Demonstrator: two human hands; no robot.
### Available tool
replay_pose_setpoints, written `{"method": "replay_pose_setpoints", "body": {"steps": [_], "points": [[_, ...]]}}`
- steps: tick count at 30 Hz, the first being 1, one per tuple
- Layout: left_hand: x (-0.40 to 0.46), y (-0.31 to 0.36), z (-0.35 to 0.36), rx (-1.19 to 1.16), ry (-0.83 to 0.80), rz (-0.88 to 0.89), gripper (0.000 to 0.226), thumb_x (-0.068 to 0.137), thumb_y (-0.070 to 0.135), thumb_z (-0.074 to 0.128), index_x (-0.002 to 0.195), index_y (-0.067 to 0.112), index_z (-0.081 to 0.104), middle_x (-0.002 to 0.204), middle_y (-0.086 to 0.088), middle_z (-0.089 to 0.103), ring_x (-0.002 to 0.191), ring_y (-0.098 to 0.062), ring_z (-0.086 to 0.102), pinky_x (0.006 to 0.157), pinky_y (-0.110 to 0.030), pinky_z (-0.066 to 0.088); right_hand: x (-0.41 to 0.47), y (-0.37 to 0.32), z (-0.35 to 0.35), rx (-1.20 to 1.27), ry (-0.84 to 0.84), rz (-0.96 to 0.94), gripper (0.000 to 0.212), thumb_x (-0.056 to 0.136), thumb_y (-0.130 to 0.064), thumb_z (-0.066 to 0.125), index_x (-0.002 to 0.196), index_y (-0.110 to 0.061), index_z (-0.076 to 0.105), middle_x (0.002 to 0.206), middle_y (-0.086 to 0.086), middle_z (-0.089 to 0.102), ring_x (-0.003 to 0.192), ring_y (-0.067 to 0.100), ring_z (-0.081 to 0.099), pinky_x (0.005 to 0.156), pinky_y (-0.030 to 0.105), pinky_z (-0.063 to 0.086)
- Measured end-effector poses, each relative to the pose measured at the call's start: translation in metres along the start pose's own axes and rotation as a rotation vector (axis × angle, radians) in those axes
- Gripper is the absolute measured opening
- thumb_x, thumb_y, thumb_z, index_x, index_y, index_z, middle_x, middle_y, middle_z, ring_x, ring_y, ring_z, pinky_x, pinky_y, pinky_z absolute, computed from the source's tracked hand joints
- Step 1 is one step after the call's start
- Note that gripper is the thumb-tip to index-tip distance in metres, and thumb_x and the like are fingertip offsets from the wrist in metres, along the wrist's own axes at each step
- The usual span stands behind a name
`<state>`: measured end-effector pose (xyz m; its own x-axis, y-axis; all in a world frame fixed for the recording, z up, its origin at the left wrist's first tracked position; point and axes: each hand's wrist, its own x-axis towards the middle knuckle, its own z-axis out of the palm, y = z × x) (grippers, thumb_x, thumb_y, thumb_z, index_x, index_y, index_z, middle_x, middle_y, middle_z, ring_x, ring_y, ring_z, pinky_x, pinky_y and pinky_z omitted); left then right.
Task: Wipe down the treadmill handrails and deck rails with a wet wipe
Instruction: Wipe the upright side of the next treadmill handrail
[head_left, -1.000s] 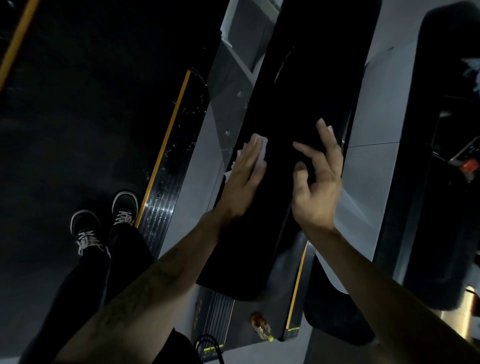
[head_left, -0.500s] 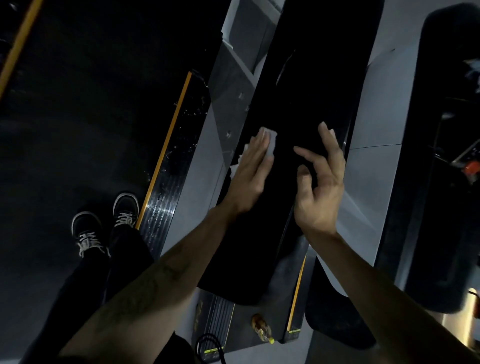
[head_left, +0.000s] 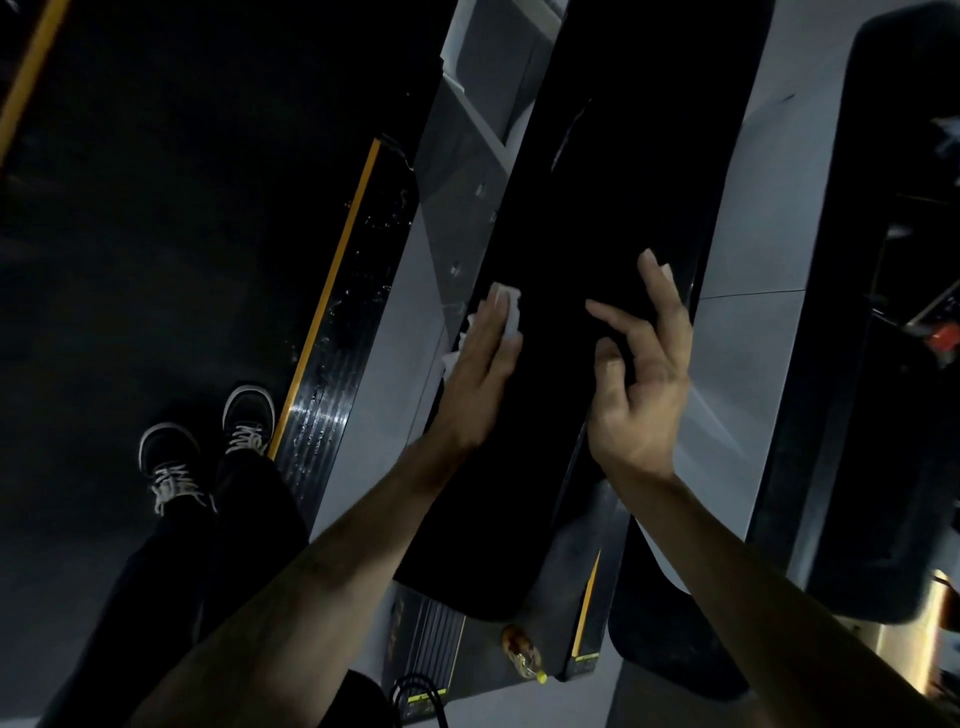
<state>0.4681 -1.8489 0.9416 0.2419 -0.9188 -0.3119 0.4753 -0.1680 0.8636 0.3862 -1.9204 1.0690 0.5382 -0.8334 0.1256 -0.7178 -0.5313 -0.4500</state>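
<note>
Far left: dark floor (head_left: 156, 234), matte and dimly lit, with a yellow strip (head_left: 31, 78) crossing the far left corner.

Near left: two black shoes (head_left: 208, 447) with white laces, standing on the floor beside the deck rail; black trouser legs (head_left: 171, 597) above them.

Left of centre: deck rail (head_left: 332, 364), black and ribbed, edged in yellow, flecked with bright specks. Its long axis runs from near left to far right. Beside it a grey side panel (head_left: 395, 364) follows the same line.

Centre: handrail (head_left: 597, 260), a broad glossy black bar, long axis from the near centre to the far right, parallel to the deck rail. No brand or writing can be read on it; small yellow-green marks on the near end caps are too blurred to read.

On the handrail's left edge: wet wipe (head_left: 506, 309), white and crumpled, under the left hand (head_left: 478, 374). The fingers lie straight and pressed together, flat on the wipe, pointing away.

Right of it: right hand (head_left: 639, 384), raised above the handrail, palm partly up, fingers spread and loosely bent, holding nothing.

Near centre, below the handrail's end: small amber bottle (head_left: 522, 652) with a yellow tip, lying on the grey base.

Right: pale grey floor tiles (head_left: 753, 249), then a second dark machine (head_left: 893, 364) with a small red part at the far right edge.
</note>
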Motion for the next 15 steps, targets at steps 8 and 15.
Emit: {"method": "replay_pose_setpoints", "body": {"steps": [8, 15], "points": [[0.024, -0.018, -0.024, -0.216, 0.007, -0.347, 0.085, 0.091, 0.084, 0.042, 0.157, 0.03, 0.04, 0.163, 0.002, 0.039, 0.152, -0.021, 0.034, 0.125, -0.052, 0.027, 0.0, 0.003, 0.001, 0.002, 0.018, -0.021, 0.036, 0.091, 0.0, 0.049, 0.119, -0.006, 0.071, 0.161, 0.011, 0.038, 0.155, 0.029, 0.024, 0.121, 0.06, 0.025], [-0.018, -0.039, -0.025, -0.161, -0.018, -0.219, 0.07, 0.096, 0.077, 0.042, 0.157, 0.043, 0.035, 0.16, 0.027, 0.034, 0.149, 0.007, 0.027, 0.127, -0.035, 0.018, 0.0, 0.002, 0.001, -0.015, 0.011, -0.028, 0.037, 0.09, 0.002, 0.049, 0.119, -0.005, 0.071, 0.161, 0.014, 0.037, 0.155, 0.031, 0.024, 0.12, 0.063, 0.025]]}}
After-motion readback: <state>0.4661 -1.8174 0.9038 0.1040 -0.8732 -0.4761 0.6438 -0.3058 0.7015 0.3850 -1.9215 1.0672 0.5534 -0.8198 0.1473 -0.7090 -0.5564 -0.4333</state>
